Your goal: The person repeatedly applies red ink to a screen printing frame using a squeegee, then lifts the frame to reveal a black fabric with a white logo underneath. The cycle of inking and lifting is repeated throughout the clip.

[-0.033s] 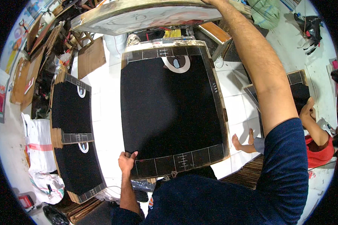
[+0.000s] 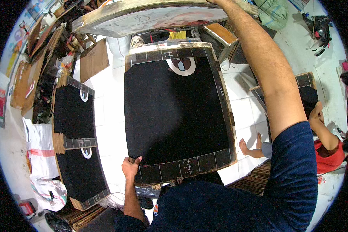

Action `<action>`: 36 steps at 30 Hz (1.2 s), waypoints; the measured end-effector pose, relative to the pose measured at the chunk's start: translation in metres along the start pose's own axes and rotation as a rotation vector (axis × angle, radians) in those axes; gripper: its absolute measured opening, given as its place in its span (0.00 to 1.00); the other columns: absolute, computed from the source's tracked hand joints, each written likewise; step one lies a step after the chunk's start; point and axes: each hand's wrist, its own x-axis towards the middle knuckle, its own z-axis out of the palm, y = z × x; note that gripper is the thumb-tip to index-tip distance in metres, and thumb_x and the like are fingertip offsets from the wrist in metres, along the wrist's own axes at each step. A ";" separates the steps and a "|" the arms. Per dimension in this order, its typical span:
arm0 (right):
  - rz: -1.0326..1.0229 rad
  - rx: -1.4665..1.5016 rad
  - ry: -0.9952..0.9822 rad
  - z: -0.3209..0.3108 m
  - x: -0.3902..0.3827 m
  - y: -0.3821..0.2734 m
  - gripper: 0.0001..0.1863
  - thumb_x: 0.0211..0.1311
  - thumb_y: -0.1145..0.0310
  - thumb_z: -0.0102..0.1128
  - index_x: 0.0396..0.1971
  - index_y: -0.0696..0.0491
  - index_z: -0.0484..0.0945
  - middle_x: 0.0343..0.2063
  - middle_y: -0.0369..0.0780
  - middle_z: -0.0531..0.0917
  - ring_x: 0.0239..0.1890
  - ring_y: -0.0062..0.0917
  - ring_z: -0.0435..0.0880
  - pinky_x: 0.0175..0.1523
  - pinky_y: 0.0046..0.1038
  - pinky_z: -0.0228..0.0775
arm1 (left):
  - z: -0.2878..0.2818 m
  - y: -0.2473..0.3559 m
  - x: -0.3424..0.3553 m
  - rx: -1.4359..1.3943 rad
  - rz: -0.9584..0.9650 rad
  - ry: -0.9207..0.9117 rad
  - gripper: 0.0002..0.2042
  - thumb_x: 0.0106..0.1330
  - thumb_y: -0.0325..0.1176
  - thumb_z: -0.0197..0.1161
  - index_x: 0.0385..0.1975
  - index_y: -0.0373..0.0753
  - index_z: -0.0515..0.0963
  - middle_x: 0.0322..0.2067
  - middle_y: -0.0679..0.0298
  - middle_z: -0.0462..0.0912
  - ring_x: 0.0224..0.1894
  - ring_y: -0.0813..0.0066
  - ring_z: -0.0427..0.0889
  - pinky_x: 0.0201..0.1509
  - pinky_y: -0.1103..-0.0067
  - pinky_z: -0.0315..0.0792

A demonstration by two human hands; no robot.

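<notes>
Head view, one black cloth [image 2: 174,112]: lies flat on the central board [image 2: 232,143] in front of the worker; long axis runs away from the body, the eye motif [image 2: 181,66] at the far end, right of centre, its white curve bowing toward the worker. Gridded bands on the board: two, one far, one near.

Screen frame [image 2: 162,25], one: raised past the board's far end, tilted, long axis running left to right.

Left grip [image 2: 130,168]: at the near left corner of cloth and board, thumb laid over the top; whether it pinches, I cannot tell. Right grip [image 2: 217,1]: at the frame's upper rim, cut by the picture's edge; closure and hold cannot be told.

To the left, black panels, two: a far one [image 2: 75,110] and a near one [image 2: 81,174], each with one eye motif at its far end, right side. To the right, one dark panel [image 2: 308,94], partly hidden, with a co-worker's hand [image 2: 317,111] at it; bare feet, two, below.

Further items: brown sheet [image 2: 93,60], one; green sack [image 2: 273,14], one.
</notes>
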 end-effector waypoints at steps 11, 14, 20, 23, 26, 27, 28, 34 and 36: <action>-0.011 -0.005 0.018 0.001 0.032 -0.001 0.32 0.62 0.42 0.56 0.44 0.58 0.87 0.49 0.56 0.85 0.56 0.50 0.84 0.62 0.47 0.75 | -0.010 0.032 0.022 0.124 -0.053 -0.051 0.29 0.52 0.52 0.82 0.29 0.29 0.76 0.26 0.50 0.84 0.32 0.50 0.86 0.40 0.62 0.78; -0.043 -0.036 0.025 0.004 0.043 0.002 0.34 0.61 0.42 0.56 0.47 0.62 0.85 0.51 0.57 0.84 0.57 0.50 0.84 0.63 0.46 0.75 | -0.008 0.031 0.025 0.110 0.013 -0.028 0.30 0.52 0.52 0.82 0.33 0.28 0.76 0.27 0.49 0.85 0.33 0.49 0.86 0.41 0.62 0.78; -0.031 -0.006 0.009 0.001 0.034 0.000 0.32 0.61 0.44 0.55 0.45 0.61 0.86 0.51 0.57 0.84 0.56 0.50 0.84 0.62 0.46 0.75 | 0.013 0.009 0.039 0.147 -0.063 -0.038 0.37 0.51 0.58 0.81 0.40 0.27 0.74 0.36 0.47 0.85 0.40 0.48 0.86 0.47 0.62 0.79; 0.003 -0.042 -0.069 -0.003 0.012 0.001 0.29 0.60 0.46 0.55 0.47 0.55 0.87 0.51 0.55 0.85 0.55 0.49 0.85 0.61 0.45 0.76 | 0.026 -0.005 0.054 0.206 -0.022 -0.102 0.38 0.51 0.58 0.81 0.42 0.27 0.73 0.41 0.45 0.83 0.46 0.48 0.85 0.50 0.63 0.78; -0.021 0.024 -0.083 0.006 -0.025 0.013 0.26 0.63 0.46 0.55 0.47 0.51 0.87 0.49 0.50 0.87 0.53 0.46 0.86 0.59 0.43 0.77 | 0.026 0.012 0.062 0.187 0.036 -0.131 0.42 0.53 0.55 0.80 0.54 0.25 0.70 0.48 0.42 0.79 0.53 0.44 0.81 0.56 0.62 0.77; -0.031 -0.012 -0.040 0.015 -0.042 0.018 0.24 0.62 0.44 0.56 0.43 0.48 0.88 0.45 0.48 0.89 0.49 0.45 0.88 0.56 0.45 0.78 | 0.023 0.027 0.059 0.225 0.148 0.000 0.43 0.54 0.54 0.81 0.57 0.25 0.69 0.49 0.42 0.79 0.53 0.43 0.81 0.58 0.61 0.76; -0.039 -0.048 0.006 0.027 -0.061 0.025 0.23 0.62 0.43 0.56 0.39 0.45 0.90 0.41 0.45 0.90 0.46 0.43 0.89 0.53 0.46 0.79 | 0.018 0.048 0.053 0.287 0.205 0.086 0.44 0.55 0.53 0.81 0.60 0.25 0.68 0.50 0.41 0.78 0.53 0.42 0.81 0.59 0.61 0.76; -0.373 0.179 0.262 0.096 -0.204 0.081 0.09 0.63 0.62 0.63 0.28 0.50 0.85 0.25 0.44 0.83 0.30 0.40 0.84 0.38 0.41 0.77 | -0.009 0.234 0.050 -1.509 0.543 -0.258 0.34 0.78 0.59 0.50 0.72 0.38 0.60 0.64 0.51 0.71 0.64 0.54 0.74 0.64 0.58 0.72; -0.270 0.205 0.077 0.119 -0.265 0.095 0.07 0.60 0.65 0.64 0.34 0.50 0.85 0.32 0.42 0.83 0.39 0.39 0.83 0.45 0.40 0.75 | 0.007 0.254 0.052 -1.728 0.339 -0.257 0.34 0.77 0.62 0.49 0.71 0.40 0.61 0.59 0.56 0.73 0.58 0.58 0.74 0.61 0.57 0.73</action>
